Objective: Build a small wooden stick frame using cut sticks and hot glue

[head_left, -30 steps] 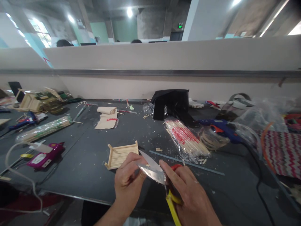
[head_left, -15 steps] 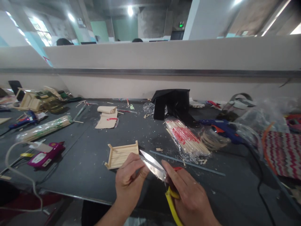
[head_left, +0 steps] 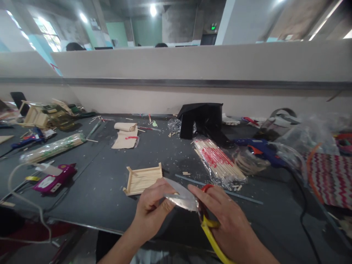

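Observation:
My right hand is closed on scissors with red and yellow handles, their blades parted and pointing left. The fingers of my left hand are pinched together at the blade tips; a small pale bit shows between the blades there, too small to make out. Just behind my left hand, a small tray-like frame of wooden sticks lies on the dark table, its right front corner hidden by my fingers. Short cut stick pieces lie to the right of the frame.
A grey-blue strip and bagged sticks lie right of centre, near a blue glue gun and a black object. To the left are a magenta device, a wrapped stick bundle and a cable. Brown paper lies farther back.
The scissors' blades have opened and turned, and my right hand has shifted slightly right. My left hand stays pinched, a little farther right. The stick frame lies where it was.

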`<state>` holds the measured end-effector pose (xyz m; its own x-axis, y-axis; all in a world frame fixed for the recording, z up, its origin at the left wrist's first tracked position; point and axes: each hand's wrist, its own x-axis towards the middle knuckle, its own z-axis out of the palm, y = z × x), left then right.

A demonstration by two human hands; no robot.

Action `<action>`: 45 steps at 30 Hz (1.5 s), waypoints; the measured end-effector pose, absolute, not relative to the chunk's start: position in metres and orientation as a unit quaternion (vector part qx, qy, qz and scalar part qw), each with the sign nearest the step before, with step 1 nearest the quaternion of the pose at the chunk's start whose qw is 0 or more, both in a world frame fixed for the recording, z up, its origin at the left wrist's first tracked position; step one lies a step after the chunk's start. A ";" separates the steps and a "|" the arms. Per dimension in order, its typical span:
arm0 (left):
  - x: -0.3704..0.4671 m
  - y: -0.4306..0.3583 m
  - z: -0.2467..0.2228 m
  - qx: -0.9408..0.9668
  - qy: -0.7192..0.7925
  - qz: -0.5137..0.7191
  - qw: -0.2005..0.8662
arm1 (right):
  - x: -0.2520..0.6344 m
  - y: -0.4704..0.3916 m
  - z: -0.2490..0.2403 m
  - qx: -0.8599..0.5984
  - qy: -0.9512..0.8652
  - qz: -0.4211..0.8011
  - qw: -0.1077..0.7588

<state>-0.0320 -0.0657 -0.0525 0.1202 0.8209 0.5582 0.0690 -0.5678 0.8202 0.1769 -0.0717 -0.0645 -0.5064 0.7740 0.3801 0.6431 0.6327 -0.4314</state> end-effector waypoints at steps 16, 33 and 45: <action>-0.034 -0.066 -0.060 0.691 0.344 0.554 0.312 | 0.179 -0.072 -0.056 -0.410 -0.872 0.064 0.260; -0.037 -0.070 -0.061 0.649 0.380 0.525 0.397 | 0.176 -0.073 -0.073 -0.446 -0.812 0.155 0.343; -0.002 -0.070 -0.056 0.268 0.204 0.708 0.621 | 0.116 -0.088 -0.082 -0.407 -0.360 0.702 0.461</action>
<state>-0.0024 -0.0705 -0.0557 -0.0850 0.9882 0.1271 -0.7698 -0.1462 0.6214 0.1162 -0.0882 -0.0818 -0.2435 0.9399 -0.2394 -0.3536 -0.3158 -0.8805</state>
